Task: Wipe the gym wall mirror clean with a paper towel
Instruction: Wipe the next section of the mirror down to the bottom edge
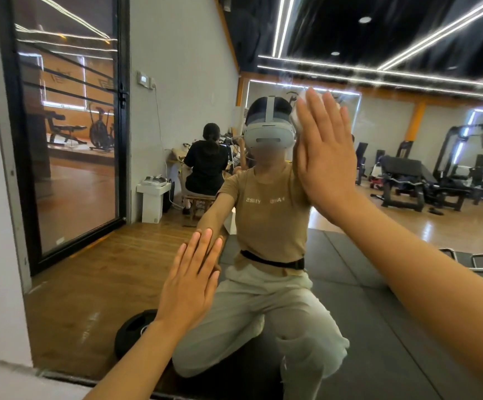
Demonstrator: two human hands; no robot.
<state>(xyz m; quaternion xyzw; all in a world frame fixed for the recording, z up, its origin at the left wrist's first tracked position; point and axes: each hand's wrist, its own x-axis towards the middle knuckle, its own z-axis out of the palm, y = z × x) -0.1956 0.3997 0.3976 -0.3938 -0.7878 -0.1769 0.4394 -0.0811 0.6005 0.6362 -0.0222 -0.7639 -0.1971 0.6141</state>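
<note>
Paper towel (pixel 297 111), white and wadded, sits upper centre of frame, pressed flat against the mirror (pixel 378 255) under the right hand (pixel 325 157); only its edge peeks out past the fingers and palm. Right hand grip: fingers straight and together, pushing the towel on the glass, not curled round it. Left hand (pixel 189 284), lower centre, lies flat on the mirror with fingers straight, holding nothing, likely bracing. Step in hand, as I judge it: mid-wipe, working the upper part of the glass at head height. Faint hazy smears show near the towel against the ceiling lights' reflection, so that area looks unfinished. Next move calls for steady flat pressure and sweeping the towel across or down without letting it slip out from under the palm. Writing: the reflected shirt (pixel 266 215) carries pale mirrored letters, too reversed and blurred to read. Logo marks on reflected far walls, unreadable. No brand legible on the towel.
</note>
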